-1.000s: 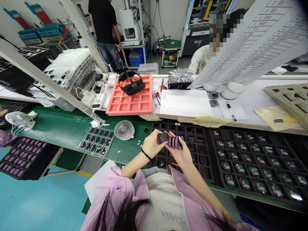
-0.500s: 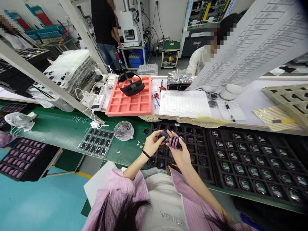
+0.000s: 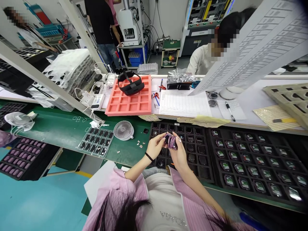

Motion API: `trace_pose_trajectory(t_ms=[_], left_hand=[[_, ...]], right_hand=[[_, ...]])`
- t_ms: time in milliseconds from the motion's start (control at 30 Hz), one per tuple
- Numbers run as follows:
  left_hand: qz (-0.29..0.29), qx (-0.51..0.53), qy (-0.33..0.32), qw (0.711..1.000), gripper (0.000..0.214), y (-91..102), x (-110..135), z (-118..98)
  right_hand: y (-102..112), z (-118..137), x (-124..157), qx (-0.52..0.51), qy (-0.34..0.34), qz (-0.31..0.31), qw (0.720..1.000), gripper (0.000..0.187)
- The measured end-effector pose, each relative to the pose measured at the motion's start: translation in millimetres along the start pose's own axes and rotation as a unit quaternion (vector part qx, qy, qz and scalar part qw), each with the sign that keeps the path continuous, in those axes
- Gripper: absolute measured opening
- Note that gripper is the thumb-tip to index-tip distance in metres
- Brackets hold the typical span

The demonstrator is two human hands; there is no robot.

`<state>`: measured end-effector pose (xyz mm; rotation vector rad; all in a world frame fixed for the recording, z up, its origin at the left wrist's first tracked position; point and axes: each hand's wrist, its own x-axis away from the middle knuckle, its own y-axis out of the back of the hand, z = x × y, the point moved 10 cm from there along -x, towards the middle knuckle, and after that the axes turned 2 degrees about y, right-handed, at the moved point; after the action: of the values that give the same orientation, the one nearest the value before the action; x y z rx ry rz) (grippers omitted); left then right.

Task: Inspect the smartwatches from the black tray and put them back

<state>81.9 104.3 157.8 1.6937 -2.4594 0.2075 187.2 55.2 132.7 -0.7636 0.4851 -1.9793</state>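
My left hand (image 3: 156, 146) and my right hand (image 3: 177, 154) meet above a black compartment tray (image 3: 204, 170) at the bench's near edge. The right hand's fingers wrap a small purple ribbed part (image 3: 172, 141). The left hand pinches a small dark round piece (image 3: 166, 138) pressed against that purple part. A black band sits on my left wrist. Many of the tray's cells hold dark round pieces.
A second black tray (image 3: 255, 160) of glossy parts lies to the right. A small white fan (image 3: 124, 130) and a flat grid of dark chips (image 3: 97, 141) sit on the green mat. Behind are a pink foam tray (image 3: 131, 101), a paper form (image 3: 184, 102), and a seated person (image 3: 204, 57).
My left hand brought the dark piece rightward against the purple part, and both hands closed together and shifted slightly right and up.
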Motion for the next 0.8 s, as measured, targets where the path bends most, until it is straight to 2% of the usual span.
trace_pose_trajectory(t_ms=[300,433,567,667,800], left_hand=[[-0.061,0.014,-0.029,0.998,0.033,-5.4,6.4,9.3],[-0.074,0.036,-0.026,0.996,0.036,-10.6,13.0,18.7],[-0.101,0.031,-0.03,0.994,0.038,-7.3,21.9,26.7],[-0.129,-0.057,-0.046,0.989,0.036,-2.2,33.9,20.8],[-0.16,-0.221,-0.118,0.955,0.033,7.1,48.8,-0.7]], right_hand=[[8.3,-11.0,1.1,-0.047,0.004,-0.068,0.997,0.036],[7.3,-16.8,-2.7,-0.081,-0.024,-0.063,0.994,0.037],[6.2,-27.9,-3.3,-0.082,-0.067,-0.044,0.993,0.034],[5.8,-39.8,-1.0,-0.086,-0.11,-0.039,0.989,0.032],[5.8,-49.0,0.4,-0.11,-0.157,-0.044,0.98,0.026]])
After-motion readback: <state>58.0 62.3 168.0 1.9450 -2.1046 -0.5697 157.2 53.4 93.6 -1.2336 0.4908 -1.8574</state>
